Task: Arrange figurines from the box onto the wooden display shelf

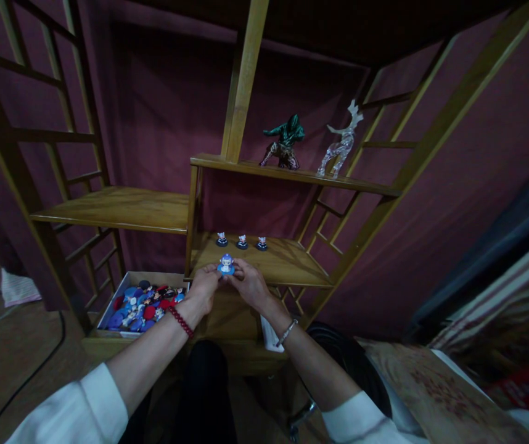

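A small purple-and-white figurine (226,263) on a round blue base is held upright between both hands, just in front of the lower shelf (287,262). My left hand (204,285) pinches the base from the left, a red bead bracelet on its wrist. From the right, the fingers of my right hand (248,282) close on the same figurine. Behind it on the shelf stand three small figurines on dark bases: a left one (221,239), a middle one (242,242) and a right one (262,243).
An open box (107,313) full of small figurines sits at the lower left. On the upper shelf (301,175) stand a green-and-bronze crouching figure (285,142) and a clear deer figure (341,142). A wooden post (245,80) rises above. A dark chair (348,351) is at the lower right.
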A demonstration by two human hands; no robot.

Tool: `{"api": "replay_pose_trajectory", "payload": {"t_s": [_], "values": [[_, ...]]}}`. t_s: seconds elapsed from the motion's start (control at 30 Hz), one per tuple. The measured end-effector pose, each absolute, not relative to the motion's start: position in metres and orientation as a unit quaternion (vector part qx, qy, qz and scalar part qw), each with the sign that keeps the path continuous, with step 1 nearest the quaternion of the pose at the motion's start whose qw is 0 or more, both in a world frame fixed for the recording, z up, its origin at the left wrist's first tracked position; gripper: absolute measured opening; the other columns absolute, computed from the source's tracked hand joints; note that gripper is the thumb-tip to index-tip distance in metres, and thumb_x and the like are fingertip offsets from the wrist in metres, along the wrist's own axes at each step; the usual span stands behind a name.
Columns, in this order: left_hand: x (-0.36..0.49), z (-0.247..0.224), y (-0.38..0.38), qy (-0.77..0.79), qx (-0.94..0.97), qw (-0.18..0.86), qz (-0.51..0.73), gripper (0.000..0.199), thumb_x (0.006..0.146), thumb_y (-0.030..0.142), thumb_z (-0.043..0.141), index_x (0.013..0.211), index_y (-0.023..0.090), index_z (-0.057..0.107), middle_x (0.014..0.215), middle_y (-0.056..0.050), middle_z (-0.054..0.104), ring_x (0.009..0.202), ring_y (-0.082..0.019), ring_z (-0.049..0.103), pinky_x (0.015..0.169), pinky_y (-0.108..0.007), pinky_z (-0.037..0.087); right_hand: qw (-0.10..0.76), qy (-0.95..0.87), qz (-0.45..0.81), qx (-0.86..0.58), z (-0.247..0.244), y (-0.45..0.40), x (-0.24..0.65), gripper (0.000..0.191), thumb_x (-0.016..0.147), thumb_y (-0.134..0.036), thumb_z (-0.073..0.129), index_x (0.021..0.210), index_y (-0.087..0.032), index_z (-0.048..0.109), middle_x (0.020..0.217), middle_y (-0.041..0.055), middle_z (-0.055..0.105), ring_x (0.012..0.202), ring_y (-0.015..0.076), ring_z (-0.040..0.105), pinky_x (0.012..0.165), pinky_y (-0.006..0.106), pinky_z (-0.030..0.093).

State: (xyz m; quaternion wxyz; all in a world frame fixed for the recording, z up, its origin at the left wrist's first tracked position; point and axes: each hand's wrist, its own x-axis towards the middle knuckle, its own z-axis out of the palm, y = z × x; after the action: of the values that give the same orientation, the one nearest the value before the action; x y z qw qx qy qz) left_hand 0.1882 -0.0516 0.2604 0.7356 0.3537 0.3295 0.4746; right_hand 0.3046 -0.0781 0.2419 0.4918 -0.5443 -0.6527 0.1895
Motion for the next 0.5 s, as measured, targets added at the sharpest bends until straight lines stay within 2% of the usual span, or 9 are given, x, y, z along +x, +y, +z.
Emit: {"api": "replay_pose_trajectory", "payload": {"t_s": [0.17, 0.37, 0.5], "values": [[0.195, 0.26, -0.043, 0.322, 0.368, 0.732, 0.474, 0.022, 0.063, -0.006, 0.045, 0.062, 0.011, 0.061, 0.06, -0.003, 0.062, 0.057, -0.009, 0.055, 0.064, -0.022, 0.045, 0.49, -0.647, 0.179, -0.556, 0.247, -0.067, 0.311, 0.029, 0.067, -0.015, 0.061, 0.095, -0.018, 0.055, 0.095, 0.0044, 0.063, 0.085, 0.0152, 0.063, 0.076, 0.028, 0.052], [0.204, 0.254, -0.025, 0.34, 0.405, 0.709, 0.467, 0.022, 0.064, -0.005, 0.047, 0.063, 0.012, 0.061, 0.061, -0.003, 0.063, 0.06, -0.01, 0.056, 0.068, -0.023, 0.045, 0.47, -0.635, 0.209, -0.576, 0.245, -0.047, 0.323, 0.025, 0.067, -0.015, 0.062, 0.091, -0.019, 0.056, 0.088, 0.0021, 0.067, 0.079, 0.0149, 0.064, 0.074, 0.028, 0.052], [0.21, 0.242, -0.009, 0.364, 0.437, 0.665, 0.483, 0.022, 0.064, -0.004, 0.049, 0.061, 0.014, 0.061, 0.057, -0.001, 0.06, 0.058, -0.01, 0.054, 0.067, -0.022, 0.044, 0.469, -0.636, 0.21, -0.576, 0.239, -0.03, 0.333, 0.025, 0.066, -0.016, 0.064, 0.09, -0.02, 0.057, 0.089, 0.0015, 0.067, 0.082, 0.0153, 0.063, 0.077, 0.028, 0.051]]}}
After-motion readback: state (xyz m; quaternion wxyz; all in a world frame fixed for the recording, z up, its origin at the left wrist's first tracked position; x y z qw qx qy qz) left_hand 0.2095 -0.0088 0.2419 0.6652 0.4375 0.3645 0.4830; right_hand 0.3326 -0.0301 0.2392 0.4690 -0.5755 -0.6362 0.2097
